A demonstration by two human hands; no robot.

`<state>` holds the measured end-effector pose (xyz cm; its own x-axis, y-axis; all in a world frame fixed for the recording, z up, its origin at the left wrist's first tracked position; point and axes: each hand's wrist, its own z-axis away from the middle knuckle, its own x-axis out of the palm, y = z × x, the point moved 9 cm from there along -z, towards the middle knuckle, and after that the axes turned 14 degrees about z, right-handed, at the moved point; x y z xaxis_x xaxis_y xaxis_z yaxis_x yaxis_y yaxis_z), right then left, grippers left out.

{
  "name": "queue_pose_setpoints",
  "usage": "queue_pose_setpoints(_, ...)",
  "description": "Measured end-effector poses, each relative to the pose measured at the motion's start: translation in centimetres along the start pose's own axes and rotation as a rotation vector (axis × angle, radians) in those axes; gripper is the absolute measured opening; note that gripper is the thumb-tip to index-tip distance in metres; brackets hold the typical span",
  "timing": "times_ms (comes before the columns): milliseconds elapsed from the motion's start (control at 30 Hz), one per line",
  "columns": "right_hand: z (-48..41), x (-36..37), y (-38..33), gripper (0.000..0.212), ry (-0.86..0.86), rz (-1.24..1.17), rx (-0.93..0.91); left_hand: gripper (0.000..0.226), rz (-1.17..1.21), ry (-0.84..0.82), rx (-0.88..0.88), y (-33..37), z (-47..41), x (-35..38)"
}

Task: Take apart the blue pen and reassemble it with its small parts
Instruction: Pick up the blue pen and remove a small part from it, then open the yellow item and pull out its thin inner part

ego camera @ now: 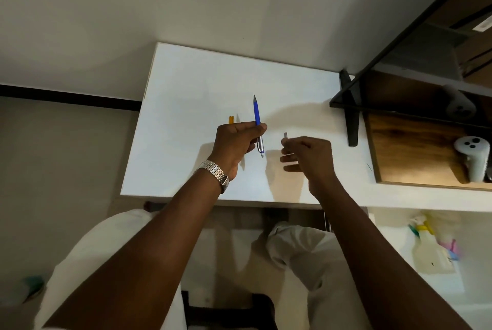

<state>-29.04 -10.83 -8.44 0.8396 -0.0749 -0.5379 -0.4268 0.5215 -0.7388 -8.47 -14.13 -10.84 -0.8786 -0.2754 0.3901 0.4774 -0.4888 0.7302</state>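
Orange piece (230, 119) lies on the white counter (186, 85), just left of the left hand and partly hidden by it — too little shows to say what it is.

Left hand (235, 140), watch (214, 174) on the wrist, is closed around the blue pen (257, 119), gripping it about mid-length. Pen is held above the counter, tip pointing away from the person, silver rear end toward them. The tip cone looks seated.

Right hand (306, 152) is near the pen but apart from it, thumb and fingers pinched on a small grey part (285, 135) that sticks up from the fingertips. Blurred; it could be the push button or a sleeve.

Judgement: the step is either pulling a rear part off or refitting it — cannot tell which. To refit, the next move calls for lining the small part up with the pen's rear end and pressing it straight in while the left hand holds steady.
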Motion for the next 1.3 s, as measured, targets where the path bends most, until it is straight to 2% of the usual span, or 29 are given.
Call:
queue_pose_setpoints(67, 2.4, 2.0, 0.3, 0.010, -0.142, -0.048, 0.026, 0.027, -0.006, 0.007, 0.009, 0.0, 0.1, 0.0)
queue_pose_setpoints(133, 4.1, 3.4, 0.4, 0.009, -0.200, -0.039, 0.042, 0.025, -0.022, 0.008, 0.022, 0.0, 0.3, 0.2)
queue_pose_setpoints(300, 5.0, 4.3, -0.1, 0.012, -0.172, -0.083, 0.046, 0.014, -0.047, 0.023, 0.044, 0.1, 0.6, 0.2)
queue_pose_setpoints(567, 4.7, 4.5, 0.0, 0.016, -0.120, -0.112, 0.051, 0.023, -0.068, 0.034, 0.075, 0.0, 0.4, 0.1)
queue_pose_setpoints(767, 5.5, 4.3, 0.8, 0.019, -0.089, -0.121, 0.004, 0.019, 0.034, 0.097, 0.075, 0.8, -0.3, -1.2)
queue_pose_setpoints(933, 2.6, -0.2, 1.5, 0.016, 0.156, 0.190, -0.054, 0.006, 0.070, 0.091, 0.054, 0.7, -0.6, -1.5)
queue_pose_setpoints(1067, 0.1, -1.0, 1.9, 0.016, 0.206, 0.470, -0.040, 0.006, 0.072, 0.076, 0.044, 0.4, -0.5, -1.1)
queue_pose_setpoints(1300, -1.9, -0.5, 0.6, 0.015, 0.258, 0.573, -0.081, 0.009, 0.061, 0.063, 0.043, 0.2, -0.7, -1.0)
